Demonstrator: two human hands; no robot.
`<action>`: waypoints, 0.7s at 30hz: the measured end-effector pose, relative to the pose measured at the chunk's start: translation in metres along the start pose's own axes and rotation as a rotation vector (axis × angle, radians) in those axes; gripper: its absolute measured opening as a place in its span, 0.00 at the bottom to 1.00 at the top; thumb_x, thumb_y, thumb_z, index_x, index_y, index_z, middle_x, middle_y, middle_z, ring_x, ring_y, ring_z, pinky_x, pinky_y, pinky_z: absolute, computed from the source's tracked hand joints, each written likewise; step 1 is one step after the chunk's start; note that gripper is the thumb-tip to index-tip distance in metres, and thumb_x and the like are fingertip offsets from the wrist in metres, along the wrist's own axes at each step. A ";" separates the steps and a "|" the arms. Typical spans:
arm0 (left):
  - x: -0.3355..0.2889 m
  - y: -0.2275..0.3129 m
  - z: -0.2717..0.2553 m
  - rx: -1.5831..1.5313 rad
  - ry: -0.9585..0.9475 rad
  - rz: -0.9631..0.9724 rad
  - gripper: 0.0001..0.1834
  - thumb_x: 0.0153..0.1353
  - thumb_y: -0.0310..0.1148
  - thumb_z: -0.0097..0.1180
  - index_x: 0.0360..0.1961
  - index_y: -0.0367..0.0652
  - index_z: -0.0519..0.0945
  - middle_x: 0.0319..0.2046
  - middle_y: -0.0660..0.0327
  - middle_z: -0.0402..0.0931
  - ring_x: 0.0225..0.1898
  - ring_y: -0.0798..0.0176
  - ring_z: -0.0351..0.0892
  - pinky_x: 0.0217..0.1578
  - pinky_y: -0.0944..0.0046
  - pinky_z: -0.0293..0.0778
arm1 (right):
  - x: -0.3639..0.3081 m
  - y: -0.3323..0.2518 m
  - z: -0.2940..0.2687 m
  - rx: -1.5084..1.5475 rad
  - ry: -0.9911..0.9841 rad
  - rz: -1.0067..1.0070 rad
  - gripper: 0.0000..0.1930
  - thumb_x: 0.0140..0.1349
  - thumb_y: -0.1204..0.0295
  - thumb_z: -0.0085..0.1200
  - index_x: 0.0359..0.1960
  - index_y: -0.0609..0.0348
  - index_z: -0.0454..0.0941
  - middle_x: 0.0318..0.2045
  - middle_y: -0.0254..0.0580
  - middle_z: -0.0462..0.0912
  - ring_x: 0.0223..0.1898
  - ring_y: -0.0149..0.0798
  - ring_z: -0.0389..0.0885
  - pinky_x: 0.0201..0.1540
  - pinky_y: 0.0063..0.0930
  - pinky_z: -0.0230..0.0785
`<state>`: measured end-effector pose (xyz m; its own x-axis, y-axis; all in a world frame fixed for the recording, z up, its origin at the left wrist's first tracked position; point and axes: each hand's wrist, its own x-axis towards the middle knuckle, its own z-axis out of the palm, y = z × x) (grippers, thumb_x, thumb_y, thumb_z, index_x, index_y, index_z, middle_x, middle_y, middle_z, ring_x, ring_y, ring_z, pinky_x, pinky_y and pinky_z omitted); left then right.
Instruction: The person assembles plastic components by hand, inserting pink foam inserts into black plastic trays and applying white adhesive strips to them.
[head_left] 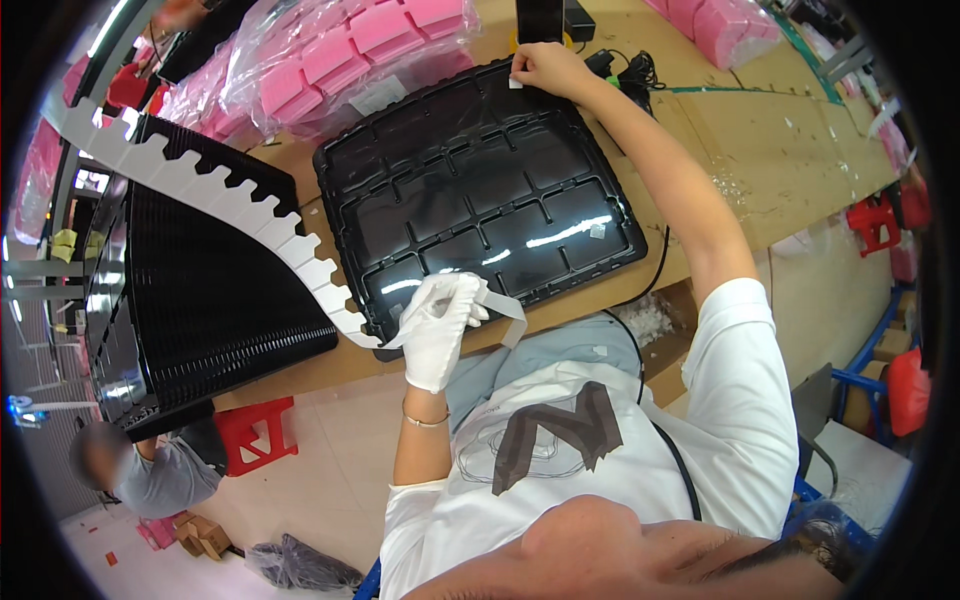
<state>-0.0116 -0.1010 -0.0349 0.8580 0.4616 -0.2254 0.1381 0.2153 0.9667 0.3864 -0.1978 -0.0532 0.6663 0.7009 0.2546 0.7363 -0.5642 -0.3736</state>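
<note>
My left hand, in a white glove with a bracelet at the wrist, is closed over a long pale strip with a notched edge. The strip sweeps from the upper left down to the glove, and a narrow tail loops out to its right. Bare and pinched, my right hand holds a small white piece over the far edge of a black plastic tray. The tray lies flat, moulded into several shallow compartments. A small pale square sits near its right side.
A tall stack of black trays stands at the left. Pink blocks in clear plastic lie behind the tray, with more pink packs farther right. Cables rest on the cardboard-covered table. Another person sits lower left by a red stool.
</note>
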 end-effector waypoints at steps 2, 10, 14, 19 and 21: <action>-0.001 -0.001 -0.001 0.000 -0.005 0.015 0.08 0.65 0.28 0.59 0.41 0.35 0.79 0.32 0.58 0.82 0.27 0.71 0.78 0.28 0.73 0.73 | 0.002 0.001 0.004 0.010 -0.010 0.020 0.11 0.52 0.61 0.63 0.32 0.52 0.83 0.30 0.41 0.85 0.38 0.47 0.84 0.41 0.40 0.75; -0.002 0.002 0.000 -0.010 -0.012 0.024 0.08 0.66 0.30 0.58 0.38 0.35 0.78 0.31 0.58 0.80 0.25 0.71 0.78 0.26 0.74 0.72 | -0.002 -0.008 0.004 0.016 0.013 0.055 0.10 0.52 0.62 0.64 0.31 0.53 0.83 0.29 0.42 0.85 0.36 0.47 0.84 0.40 0.40 0.75; -0.007 0.001 0.001 0.015 -0.002 0.041 0.07 0.65 0.29 0.59 0.39 0.34 0.79 0.32 0.59 0.81 0.26 0.71 0.78 0.26 0.74 0.73 | -0.012 -0.008 -0.001 0.089 -0.017 -0.046 0.10 0.53 0.63 0.64 0.30 0.55 0.83 0.25 0.41 0.84 0.31 0.45 0.83 0.36 0.37 0.74; -0.021 0.001 -0.004 0.034 -0.001 0.044 0.07 0.64 0.28 0.60 0.38 0.34 0.82 0.33 0.61 0.80 0.26 0.73 0.78 0.27 0.75 0.73 | -0.053 -0.005 -0.013 0.381 0.064 0.001 0.12 0.55 0.60 0.66 0.30 0.57 0.83 0.18 0.32 0.78 0.21 0.28 0.73 0.27 0.25 0.64; -0.029 0.001 -0.005 0.097 0.018 0.053 0.07 0.64 0.28 0.60 0.39 0.35 0.81 0.33 0.61 0.81 0.27 0.73 0.78 0.27 0.75 0.72 | -0.072 0.002 -0.017 0.466 0.137 0.080 0.11 0.56 0.61 0.65 0.30 0.57 0.83 0.16 0.28 0.75 0.20 0.23 0.68 0.26 0.22 0.60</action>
<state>-0.0387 -0.1103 -0.0279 0.8567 0.4854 -0.1747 0.1407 0.1060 0.9844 0.3420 -0.2570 -0.0576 0.7512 0.5818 0.3118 0.5714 -0.3367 -0.7484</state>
